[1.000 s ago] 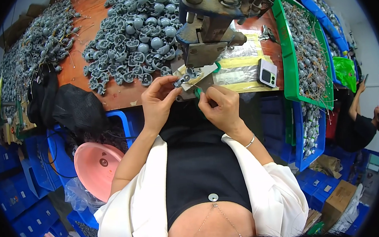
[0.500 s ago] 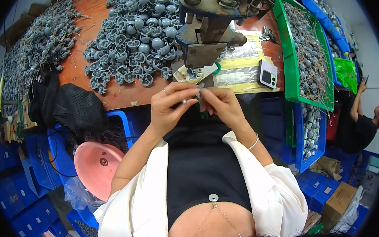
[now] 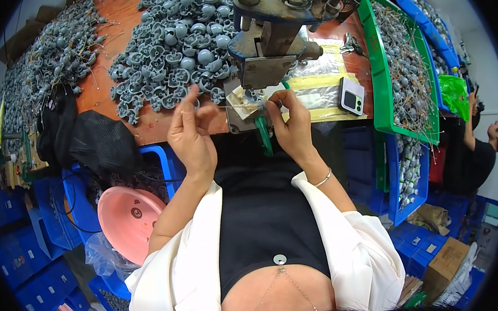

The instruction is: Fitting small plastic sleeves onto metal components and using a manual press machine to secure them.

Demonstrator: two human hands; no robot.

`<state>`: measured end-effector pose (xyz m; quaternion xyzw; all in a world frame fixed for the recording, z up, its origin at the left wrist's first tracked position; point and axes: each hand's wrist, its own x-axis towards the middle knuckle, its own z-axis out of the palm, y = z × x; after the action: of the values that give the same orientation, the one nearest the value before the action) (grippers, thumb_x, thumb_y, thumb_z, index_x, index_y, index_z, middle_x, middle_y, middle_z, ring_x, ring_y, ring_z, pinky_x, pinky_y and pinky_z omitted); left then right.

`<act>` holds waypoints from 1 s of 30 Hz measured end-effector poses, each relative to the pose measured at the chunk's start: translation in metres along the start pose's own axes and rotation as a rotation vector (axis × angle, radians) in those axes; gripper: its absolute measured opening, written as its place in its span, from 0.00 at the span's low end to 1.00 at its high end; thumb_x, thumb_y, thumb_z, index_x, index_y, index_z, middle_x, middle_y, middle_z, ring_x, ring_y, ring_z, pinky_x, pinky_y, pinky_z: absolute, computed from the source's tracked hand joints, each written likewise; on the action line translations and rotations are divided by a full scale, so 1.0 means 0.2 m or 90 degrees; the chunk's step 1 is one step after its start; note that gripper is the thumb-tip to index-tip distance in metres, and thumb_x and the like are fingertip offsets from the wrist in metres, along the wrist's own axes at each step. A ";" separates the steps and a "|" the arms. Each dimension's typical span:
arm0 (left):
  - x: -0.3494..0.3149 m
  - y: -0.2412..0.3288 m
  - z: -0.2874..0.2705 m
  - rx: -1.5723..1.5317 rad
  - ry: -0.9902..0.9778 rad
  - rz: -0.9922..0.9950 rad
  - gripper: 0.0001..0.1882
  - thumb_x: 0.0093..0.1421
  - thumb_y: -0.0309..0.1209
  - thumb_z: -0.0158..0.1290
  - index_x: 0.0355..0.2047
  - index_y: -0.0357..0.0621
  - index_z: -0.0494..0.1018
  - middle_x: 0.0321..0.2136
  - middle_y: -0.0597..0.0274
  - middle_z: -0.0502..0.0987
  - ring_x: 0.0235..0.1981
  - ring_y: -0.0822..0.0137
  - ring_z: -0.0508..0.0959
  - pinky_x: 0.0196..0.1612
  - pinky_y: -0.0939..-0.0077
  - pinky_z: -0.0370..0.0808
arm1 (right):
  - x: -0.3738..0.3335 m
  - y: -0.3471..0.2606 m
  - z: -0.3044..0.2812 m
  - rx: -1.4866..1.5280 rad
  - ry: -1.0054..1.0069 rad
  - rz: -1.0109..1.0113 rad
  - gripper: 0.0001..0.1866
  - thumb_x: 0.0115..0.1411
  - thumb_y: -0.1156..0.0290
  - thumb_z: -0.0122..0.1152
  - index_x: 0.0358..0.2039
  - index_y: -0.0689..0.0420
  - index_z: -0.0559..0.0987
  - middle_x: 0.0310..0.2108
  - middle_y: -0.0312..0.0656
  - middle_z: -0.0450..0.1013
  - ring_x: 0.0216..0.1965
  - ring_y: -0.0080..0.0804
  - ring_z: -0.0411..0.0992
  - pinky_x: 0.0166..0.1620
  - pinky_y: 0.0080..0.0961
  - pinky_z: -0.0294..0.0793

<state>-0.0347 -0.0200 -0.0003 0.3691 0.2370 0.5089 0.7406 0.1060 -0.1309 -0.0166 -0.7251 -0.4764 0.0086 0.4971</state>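
We're pinching small grey part in right hand, beside pale block below press. Left hand hovering near thin wire; we're not seeing whether it's gripping.

Clock positions are taken from the right hand, which pinches a small part. A wire runs toward the left hand at nine. Press at twelve, grey shells at ten, phone at three.

phone lies right of press, left of tray.
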 end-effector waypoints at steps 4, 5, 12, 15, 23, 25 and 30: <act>0.00 0.03 0.03 0.416 -0.089 0.339 0.20 0.55 0.26 0.56 0.49 0.38 0.68 0.47 0.56 0.72 0.43 0.61 0.76 0.46 0.71 0.72 | 0.00 -0.05 -0.02 0.158 -0.129 0.210 0.04 0.60 0.77 0.55 0.32 0.62 0.69 0.25 0.35 0.69 0.28 0.18 0.66 0.33 0.15 0.65; -0.01 0.03 0.01 0.752 -0.218 0.501 0.21 0.51 0.26 0.60 0.47 0.38 0.70 0.45 0.57 0.74 0.42 0.60 0.76 0.45 0.69 0.72 | 0.00 -0.04 -0.01 0.266 -0.150 0.211 0.04 0.59 0.78 0.55 0.33 0.61 0.69 0.24 0.34 0.68 0.27 0.17 0.66 0.32 0.14 0.65; -0.03 -0.04 0.05 0.619 -0.269 0.165 0.10 0.50 0.21 0.58 0.35 0.36 0.76 0.27 0.61 0.74 0.18 0.76 0.68 0.22 0.83 0.64 | 0.02 -0.06 0.03 0.318 -0.095 0.244 0.07 0.59 0.76 0.56 0.38 0.62 0.71 0.21 0.34 0.72 0.21 0.16 0.67 0.29 0.14 0.66; 0.03 -0.11 0.01 0.654 -0.242 0.216 0.10 0.51 0.21 0.58 0.35 0.35 0.76 0.25 0.62 0.73 0.18 0.76 0.66 0.21 0.83 0.62 | 0.02 -0.05 0.05 0.137 -0.061 0.189 0.11 0.56 0.76 0.59 0.39 0.61 0.72 0.20 0.37 0.75 0.21 0.22 0.70 0.29 0.19 0.67; 0.08 -0.16 0.05 0.672 -0.232 0.190 0.10 0.49 0.20 0.59 0.35 0.38 0.77 0.22 0.64 0.69 0.19 0.76 0.66 0.21 0.82 0.63 | 0.01 -0.04 0.08 -0.163 -0.032 -0.008 0.16 0.50 0.75 0.61 0.41 0.57 0.74 0.17 0.35 0.72 0.19 0.34 0.70 0.31 0.29 0.61; 0.10 -0.13 0.05 0.692 -0.298 0.169 0.09 0.48 0.23 0.60 0.32 0.43 0.77 0.22 0.61 0.69 0.20 0.64 0.71 0.23 0.72 0.67 | 0.00 -0.05 0.07 -0.174 -0.030 -0.012 0.15 0.50 0.75 0.61 0.41 0.57 0.74 0.16 0.35 0.71 0.19 0.33 0.70 0.31 0.28 0.60; 0.14 -0.13 0.03 0.703 -0.325 0.190 0.09 0.47 0.22 0.60 0.31 0.45 0.79 0.21 0.62 0.68 0.20 0.68 0.68 0.22 0.75 0.65 | 0.07 -0.04 -0.04 -0.211 0.033 -0.048 0.13 0.51 0.75 0.61 0.38 0.60 0.76 0.21 0.41 0.74 0.23 0.39 0.72 0.33 0.32 0.67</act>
<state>-0.0056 -0.0013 -0.0171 0.8366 0.2264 0.3049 0.3948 0.1108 -0.1263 -0.0006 -0.7788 -0.4850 -0.1075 0.3831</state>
